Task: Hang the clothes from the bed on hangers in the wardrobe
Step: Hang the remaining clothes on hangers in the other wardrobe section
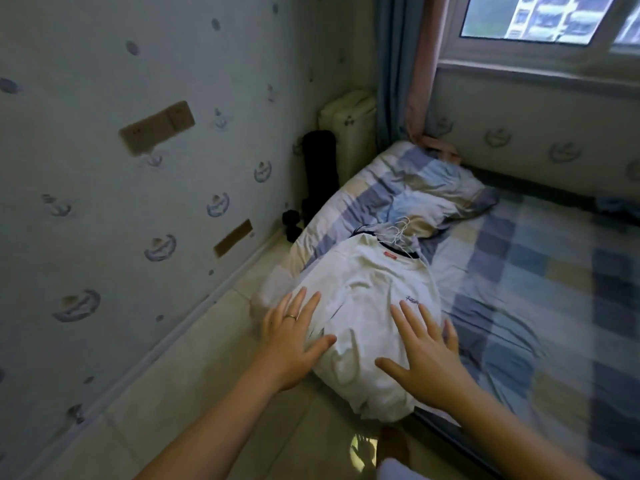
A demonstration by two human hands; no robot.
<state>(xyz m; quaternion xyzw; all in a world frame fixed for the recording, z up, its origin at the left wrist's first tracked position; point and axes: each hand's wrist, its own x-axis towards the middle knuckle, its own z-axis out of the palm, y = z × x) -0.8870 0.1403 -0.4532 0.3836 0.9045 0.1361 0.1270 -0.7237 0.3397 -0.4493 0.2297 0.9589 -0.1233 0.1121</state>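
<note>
From the head camera, a white T-shirt (pixel 367 292) lies in a heap of clothes on the near edge of the bed (pixel 519 271), collar pointing towards the pillow (pixel 433 188). A bundle of thin white hangers (pixel 398 233) lies at the collar, touching it. Both hands reach out with fingers straight and spread, gripping nothing. The left hand (pixel 294 336), with a ring (pixel 290 317) on one finger, lies at the shirt's left side, and the right hand (pixel 426 351) lies on its right side near a small dark print. The bed has a checked blue, grey and beige sheet. A radiator (pixel 349 129) stands in the corner beside a curtain (pixel 401 64), under a window (pixel 519 15). Sockets (pixel 156 129) sit on the patterned wall.
</note>
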